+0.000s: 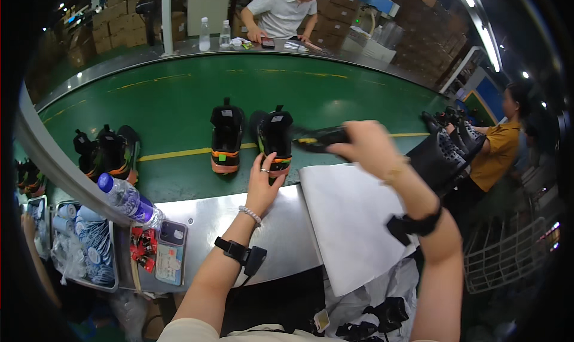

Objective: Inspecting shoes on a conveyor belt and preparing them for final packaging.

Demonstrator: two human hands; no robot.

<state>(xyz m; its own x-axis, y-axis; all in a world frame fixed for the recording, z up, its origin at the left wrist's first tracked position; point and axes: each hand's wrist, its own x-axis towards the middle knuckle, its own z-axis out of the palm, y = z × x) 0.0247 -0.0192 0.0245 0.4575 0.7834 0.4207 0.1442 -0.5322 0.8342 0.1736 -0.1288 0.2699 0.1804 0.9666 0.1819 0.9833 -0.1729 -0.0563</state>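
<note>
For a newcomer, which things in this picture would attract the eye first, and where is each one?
Probably the broad green work surface with yellow lines, stretching across the middle. Near its front edge, the left hand holds a black shoe with orange and green trim at its near end. Just right of it, the right hand grips a blurred black object with a yellow mark.

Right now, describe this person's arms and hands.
Left hand: a ring, a pale beaded bracelet, higher up a black strap carrying a dark box with a cable. Right hand: a thin yellowish bracelet, higher up another black strap. Both forearms are sleeveless.
</note>
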